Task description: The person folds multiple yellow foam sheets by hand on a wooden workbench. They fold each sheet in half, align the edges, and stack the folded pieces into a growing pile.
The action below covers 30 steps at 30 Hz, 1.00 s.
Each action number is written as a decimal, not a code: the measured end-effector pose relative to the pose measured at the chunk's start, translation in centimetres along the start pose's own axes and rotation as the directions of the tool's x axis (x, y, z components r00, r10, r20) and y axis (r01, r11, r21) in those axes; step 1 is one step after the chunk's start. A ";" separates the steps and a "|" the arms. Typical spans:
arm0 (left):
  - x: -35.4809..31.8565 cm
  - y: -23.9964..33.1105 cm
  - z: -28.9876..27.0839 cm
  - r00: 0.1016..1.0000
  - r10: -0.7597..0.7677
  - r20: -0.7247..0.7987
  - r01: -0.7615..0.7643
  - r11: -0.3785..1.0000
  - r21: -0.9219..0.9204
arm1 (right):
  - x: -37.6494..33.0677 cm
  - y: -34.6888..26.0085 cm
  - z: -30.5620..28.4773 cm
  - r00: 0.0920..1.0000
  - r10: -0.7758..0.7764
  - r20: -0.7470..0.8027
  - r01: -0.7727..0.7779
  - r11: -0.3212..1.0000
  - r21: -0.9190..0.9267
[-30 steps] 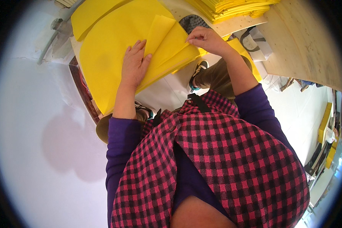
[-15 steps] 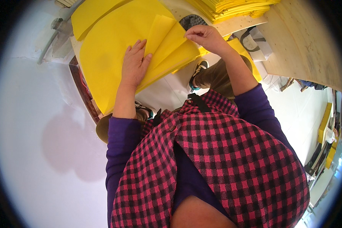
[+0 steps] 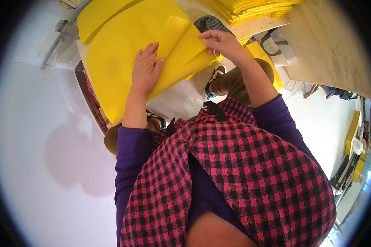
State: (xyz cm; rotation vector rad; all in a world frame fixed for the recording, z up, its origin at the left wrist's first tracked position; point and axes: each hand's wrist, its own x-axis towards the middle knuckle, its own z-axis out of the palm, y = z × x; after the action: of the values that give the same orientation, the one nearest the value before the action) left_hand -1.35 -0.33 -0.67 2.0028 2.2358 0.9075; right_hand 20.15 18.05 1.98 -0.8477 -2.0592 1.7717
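1. Big yellow sheet [image 3: 119,53] lies flat on the desk [image 3: 338,49].
2. Folded sheets [image 3: 181,53] rest on it, partly fanned; sorting looks unfinished.
3. Left hand [image 3: 146,68] presses spread on them.
4. Right hand [image 3: 220,41] pinches their top edge.

A pale work table [image 3: 181,101] carries a broad yellow sheet [image 3: 115,53], with a folded bundle of yellow sheets [image 3: 181,53] at its three o'clock edge; at one o'clock a wooden board [image 3: 329,49] bears a yellow stack [image 3: 251,8]
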 end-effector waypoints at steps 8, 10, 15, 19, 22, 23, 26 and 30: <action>-0.1 0.0 0.0 1.000 -0.009 -0.002 0.009 1.000 0.007 | 0.3 0.3 0.6 0.998 -0.044 -0.034 0.042 0.997 -0.061; -0.1 0.0 0.0 1.000 -0.009 0.000 0.009 1.000 0.007 | 0.3 0.0 0.7 0.997 -0.056 -0.047 0.053 0.996 -0.072; -0.1 -0.1 0.1 1.000 0.002 -0.009 -0.002 1.000 0.005 | 0.4 -1.2 0.9 0.995 -0.079 -0.065 0.071 0.990 -0.119; -0.2 -0.2 0.1 1.000 0.005 -0.010 -0.005 1.000 0.000 | 0.9 -1.9 1.1 0.993 -0.084 -0.086 0.076 0.993 -0.091; -0.2 -0.2 0.1 1.000 0.003 -0.001 -0.003 1.000 -0.004 | 1.5 -2.2 1.4 0.991 -0.103 -0.084 0.099 0.994 -0.047; -0.2 -0.2 0.0 1.000 0.002 0.002 -0.002 1.000 -0.006 | 1.8 -2.3 1.5 0.991 -0.102 -0.085 0.100 0.995 -0.028; 0.0 -0.1 0.0 1.000 -0.011 0.018 0.011 0.999 -0.041 | 2.3 -2.7 1.8 0.987 -0.134 -0.084 0.126 0.988 -0.085; 0.0 0.1 -0.4 0.999 0.002 0.045 0.000 0.999 -0.048 | 3.1 -3.5 2.3 0.989 -0.144 -0.042 0.144 0.990 0.005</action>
State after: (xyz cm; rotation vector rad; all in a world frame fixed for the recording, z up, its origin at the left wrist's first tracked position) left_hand -1.40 -0.52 -0.27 1.9839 2.1692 0.8978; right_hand 15.61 17.85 4.46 -0.7085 -2.0313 1.6706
